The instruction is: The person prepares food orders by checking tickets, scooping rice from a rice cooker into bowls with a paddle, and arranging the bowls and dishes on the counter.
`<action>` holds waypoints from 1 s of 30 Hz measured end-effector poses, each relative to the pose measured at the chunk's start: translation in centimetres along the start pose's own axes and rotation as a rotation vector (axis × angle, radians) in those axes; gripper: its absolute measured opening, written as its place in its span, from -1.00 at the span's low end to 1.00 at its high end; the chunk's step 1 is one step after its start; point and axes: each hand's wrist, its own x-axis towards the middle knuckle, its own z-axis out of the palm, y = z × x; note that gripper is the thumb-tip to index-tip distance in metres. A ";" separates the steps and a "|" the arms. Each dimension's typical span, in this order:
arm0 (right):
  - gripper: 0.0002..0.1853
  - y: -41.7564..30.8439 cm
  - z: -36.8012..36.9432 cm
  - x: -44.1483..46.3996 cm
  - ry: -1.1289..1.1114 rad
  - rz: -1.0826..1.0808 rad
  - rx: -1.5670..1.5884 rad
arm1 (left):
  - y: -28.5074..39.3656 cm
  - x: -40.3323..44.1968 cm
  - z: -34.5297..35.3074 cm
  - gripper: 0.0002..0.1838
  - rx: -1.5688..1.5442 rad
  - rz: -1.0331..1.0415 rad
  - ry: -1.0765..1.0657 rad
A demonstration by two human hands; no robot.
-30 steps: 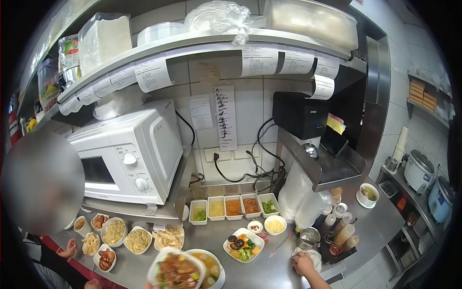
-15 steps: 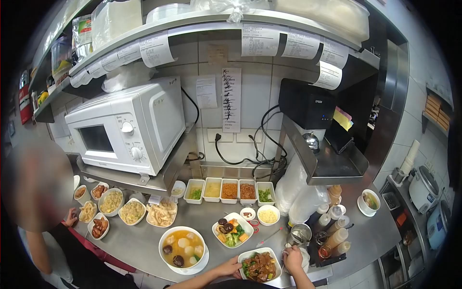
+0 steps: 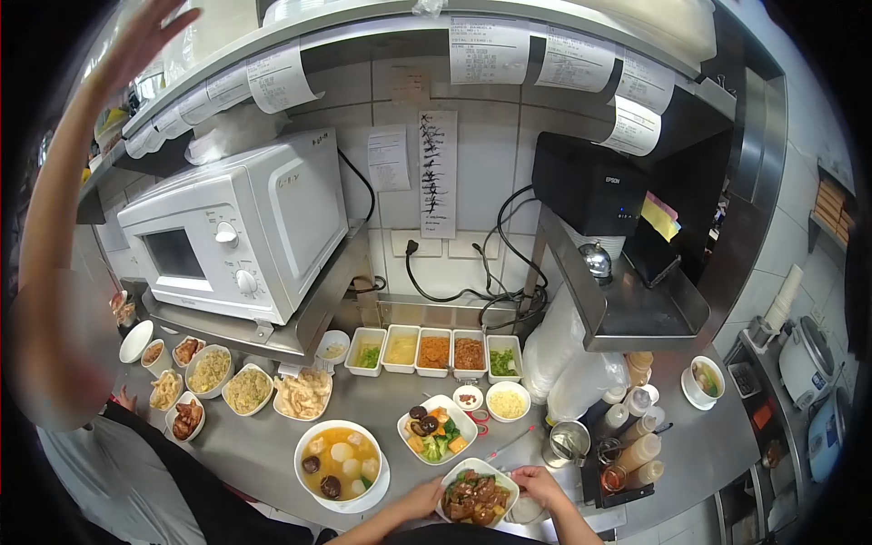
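My left hand (image 3: 425,500) grips the left side of a white square bowl (image 3: 511,514) of brown meat slices with greens, lifted near the counter's front edge and tilted. At its right rim my right hand (image 3: 540,489) is closed, with a whitish cloth (image 3: 524,510) partly showing beneath the fingers. Just behind is a white dish (image 3: 461,407) of broccoli, mushrooms and orange chunks. To the left a round bowl (image 3: 307,440) of yellow soup with dumplings and mushrooms rests on a plate (image 3: 377,493).
Another person's raised arm (image 3: 56,204) reaches toward the shelf at left. Several filled bowls (image 3: 247,391) line the left counter below a microwave (image 3: 209,232). Topping tubs (image 3: 434,352) stand at the back. Sauce bottles (image 3: 643,449) and a metal cup (image 3: 565,444) are at right.
The meat bowl has moved slightly left and up, tilting toward me. My right hand has come left from the cloth on the counter to the bowl's rim. The other person's arm has risen.
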 end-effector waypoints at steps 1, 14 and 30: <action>-0.84 -0.2 0.0 0.1 -0.038 0.039 -0.023 | -1.2 2.5 -0.8 -0.61 0.057 0.039 0.033; -0.77 -2.4 1.6 4.9 -0.238 -0.011 -0.208 | 6.7 1.8 6.9 -0.71 -0.126 0.134 0.036; -0.82 -5.3 1.2 3.3 -0.244 -0.653 -1.030 | 37.1 -40.6 26.6 -0.67 -1.119 -0.428 -1.307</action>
